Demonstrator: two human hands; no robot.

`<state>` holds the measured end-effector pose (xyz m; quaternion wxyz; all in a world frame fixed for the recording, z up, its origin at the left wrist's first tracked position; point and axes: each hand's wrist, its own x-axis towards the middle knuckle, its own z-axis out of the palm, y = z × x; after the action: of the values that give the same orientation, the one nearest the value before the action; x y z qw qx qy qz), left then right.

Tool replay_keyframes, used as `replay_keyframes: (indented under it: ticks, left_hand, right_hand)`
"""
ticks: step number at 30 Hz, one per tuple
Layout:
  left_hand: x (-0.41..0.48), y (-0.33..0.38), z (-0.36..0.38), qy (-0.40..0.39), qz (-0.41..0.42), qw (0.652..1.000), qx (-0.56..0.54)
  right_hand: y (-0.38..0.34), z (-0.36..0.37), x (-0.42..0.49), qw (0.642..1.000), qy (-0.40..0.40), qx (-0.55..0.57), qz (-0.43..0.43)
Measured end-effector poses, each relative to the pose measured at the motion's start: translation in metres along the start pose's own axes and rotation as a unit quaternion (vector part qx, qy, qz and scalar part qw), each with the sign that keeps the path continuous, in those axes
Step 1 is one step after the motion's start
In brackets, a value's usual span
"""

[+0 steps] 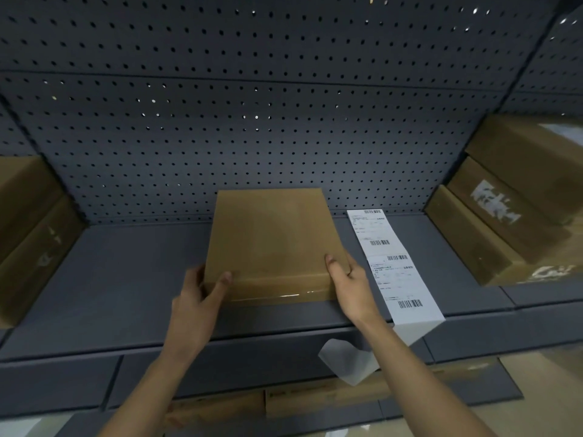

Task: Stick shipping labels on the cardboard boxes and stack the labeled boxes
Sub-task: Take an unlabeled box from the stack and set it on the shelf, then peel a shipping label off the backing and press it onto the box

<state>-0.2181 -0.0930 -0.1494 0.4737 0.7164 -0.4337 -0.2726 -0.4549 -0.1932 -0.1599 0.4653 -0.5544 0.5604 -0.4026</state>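
Observation:
A flat brown cardboard box (pixel 271 238) lies in the middle of the grey shelf (pixel 126 279), its top bare and clear tape along its near side. My left hand (pixel 198 298) grips its near left corner, thumb on top. My right hand (pixel 347 279) grips its near right corner, thumb on the top face. A strip of white shipping labels (pixel 391 266) with barcodes lies just right of the box, and its end hangs over the shelf's front edge.
Stacked cardboard boxes (pixel 517 200) with white labels stand at the right, and another stack of boxes (pixel 28 222) at the left. A grey pegboard wall (pixel 252 105) rises behind. A loose piece of backing paper (pixel 347 361) hangs below the shelf edge; more boxes (pixel 309 398) sit underneath.

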Motion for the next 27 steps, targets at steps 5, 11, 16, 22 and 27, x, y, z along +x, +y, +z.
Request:
replay_keyframes:
  ticks: [5,11,16,22,27]
  left_hand:
    - [0.011,0.0,-0.006,-0.018,-0.022,1.0,0.009]
    - [0.017,0.02,-0.012,0.043,0.064,0.995,0.062]
    - [0.016,0.056,0.006,0.059,0.158,0.981,0.093]
    - [-0.001,0.085,0.054,0.058,0.215,0.967,0.121]
    - [-0.036,0.102,0.107,0.049,0.275,0.954,0.109]
  right_hand:
    - [0.0,-0.003,-0.001,0.999,-0.009,-0.03,0.012]
    - [-0.014,-0.017,-0.001,0.999,0.028,-0.037,-0.023]
    - [-0.026,-0.037,0.0,0.993,0.029,-0.084,-0.076]
    - [-0.023,-0.08,0.001,0.974,0.034,-0.164,-0.154]
    - [-0.002,-0.131,-0.001,0.951,-0.003,-0.221,-0.218]
